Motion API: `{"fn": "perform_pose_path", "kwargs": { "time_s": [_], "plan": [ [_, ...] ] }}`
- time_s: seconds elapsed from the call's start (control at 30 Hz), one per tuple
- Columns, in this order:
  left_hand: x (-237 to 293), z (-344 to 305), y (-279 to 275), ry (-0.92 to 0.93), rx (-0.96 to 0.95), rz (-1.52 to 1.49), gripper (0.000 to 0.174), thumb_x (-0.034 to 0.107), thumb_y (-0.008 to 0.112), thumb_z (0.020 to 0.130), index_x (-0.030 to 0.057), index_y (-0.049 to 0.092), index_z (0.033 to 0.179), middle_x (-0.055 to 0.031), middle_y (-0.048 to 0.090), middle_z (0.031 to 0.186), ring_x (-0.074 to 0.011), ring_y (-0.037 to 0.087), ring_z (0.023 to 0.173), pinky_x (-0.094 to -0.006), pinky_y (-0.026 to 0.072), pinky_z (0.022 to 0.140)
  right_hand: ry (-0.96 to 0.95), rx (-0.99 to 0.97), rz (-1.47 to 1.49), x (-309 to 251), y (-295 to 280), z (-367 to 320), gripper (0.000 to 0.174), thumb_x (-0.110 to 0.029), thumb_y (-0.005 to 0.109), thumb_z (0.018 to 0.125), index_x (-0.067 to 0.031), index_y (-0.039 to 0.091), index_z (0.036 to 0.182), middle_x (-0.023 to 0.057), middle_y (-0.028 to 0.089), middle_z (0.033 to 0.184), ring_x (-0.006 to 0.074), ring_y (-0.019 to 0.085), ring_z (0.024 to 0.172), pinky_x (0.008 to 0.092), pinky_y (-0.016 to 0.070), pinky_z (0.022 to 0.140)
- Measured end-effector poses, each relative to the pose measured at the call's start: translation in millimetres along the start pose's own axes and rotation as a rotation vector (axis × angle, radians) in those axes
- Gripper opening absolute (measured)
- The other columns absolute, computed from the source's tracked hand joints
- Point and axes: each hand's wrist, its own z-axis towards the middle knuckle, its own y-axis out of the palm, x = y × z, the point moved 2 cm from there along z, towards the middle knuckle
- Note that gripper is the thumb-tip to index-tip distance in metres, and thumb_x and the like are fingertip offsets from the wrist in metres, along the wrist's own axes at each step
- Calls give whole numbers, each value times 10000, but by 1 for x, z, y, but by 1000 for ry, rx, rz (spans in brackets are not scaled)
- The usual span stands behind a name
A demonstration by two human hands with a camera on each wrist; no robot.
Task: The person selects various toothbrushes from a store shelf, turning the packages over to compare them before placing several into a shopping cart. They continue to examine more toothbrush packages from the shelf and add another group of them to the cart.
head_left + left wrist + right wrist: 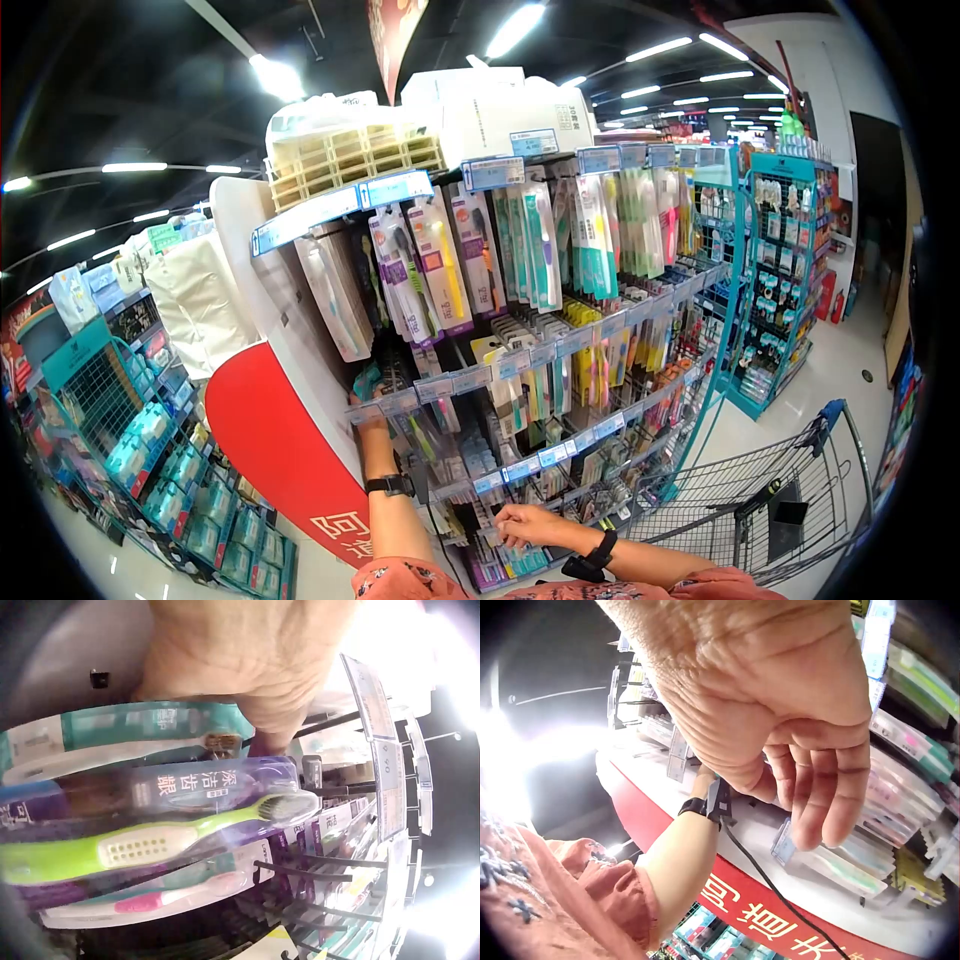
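Two hands, one in the rack: left hand [247,660] is at the end of the teal toothbrush pack [124,742], fingertips hidden, can't tell if clamped. Lime-green toothbrush pack [150,844] hangs just beside. Right hand [772,712] loosely curled, nothing seen in it. I'd pinch one card edge only and pull straight along the hook [330,721], clear of the price tags [367,694]. Shopping cart [740,510] off to the right.
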Motion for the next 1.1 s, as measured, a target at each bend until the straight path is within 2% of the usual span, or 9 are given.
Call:
{"fn": "perform_pose_path", "kwargs": {
  "time_s": [0.23,0.3,0.37,0.47,0.57,0.67,0.83,0.93,1.1],
  "plan": [
    [-52,19,-45,-75,45,-252,305,148,557,949,2,629,1207,-101,651,1196,-230,605,1055,-338,509,874,-41,-25,-22,6,4,-10,306,-245,543,1012,1,573,1190,75,669,1032,138,653,810,284,537,665],
    [-53,14,-53,11,74,-35,292,129,593,932,-1,638,1190,-95,662,1166,-210,614,1025,-333,516,861,-16,-26,-43,6,5,-13,301,-250,539,1012,-2,578,1179,68,665,1040,136,653,818,284,535,668],
    [-47,13,-47,79,96,187,283,109,630,916,-4,646,1174,-89,672,1137,-191,623,995,-328,523,848,-11,-13,-69,7,8,-16,274,-248,540,1016,-27,580,1174,54,660,1014,137,658,823,279,531,661],
    [-9,-14,-39,132,85,335,283,107,637,910,-5,648,1170,-90,674,1133,-190,623,993,-329,521,849,-27,-30,-33,19,10,-16,267,-236,542,1014,-39,569,1192,54,657,1005,140,664,803,281,529,653],
    [19,-41,-29,173,56,392,284,105,644,904,-6,651,1166,-91,676,1129,-190,622,990,-329,518,850,-56,-26,-66,12,10,-22,273,-226,536,1015,-33,565,1204,65,659,1005,150,671,796,282,532,653],
    [47,-63,-13,213,17,410,285,103,652,899,-8,653,1162,-92,677,1125,-189,622,988,-330,516,850,4,-10,-57,10,11,-27,290,-219,542,1012,-18,563,1220,83,668,991,159,673,807,285,539,658],
    [69,-60,7,283,-50,393,287,100,664,889,-9,657,1155,-94,680,1119,-188,622,983,-331,512,852,-5,-17,-73,6,14,-29,257,-188,544,1006,-18,563,1199,70,666,975,148,657,798,289,544,669],
    [74,-64,10,297,-67,390,288,98,671,884,-11,660,1150,-95,682,1115,-188,621,981,-331,510,852,-64,19,-47,-18,14,-24,246,-171,563,990,-1,568,1168,51,656,929,126,638,752,273,532,642],
    [81,-77,11,294,-71,402,291,95,683,874,-12,664,1143,-97,685,1109,-187,621,976,-332,506,854,-181,31,-25,-81,4,-3,255,-149,542,1000,4,545,1204,94,664,1035,138,652,843,274,545,715]
  ]
}}
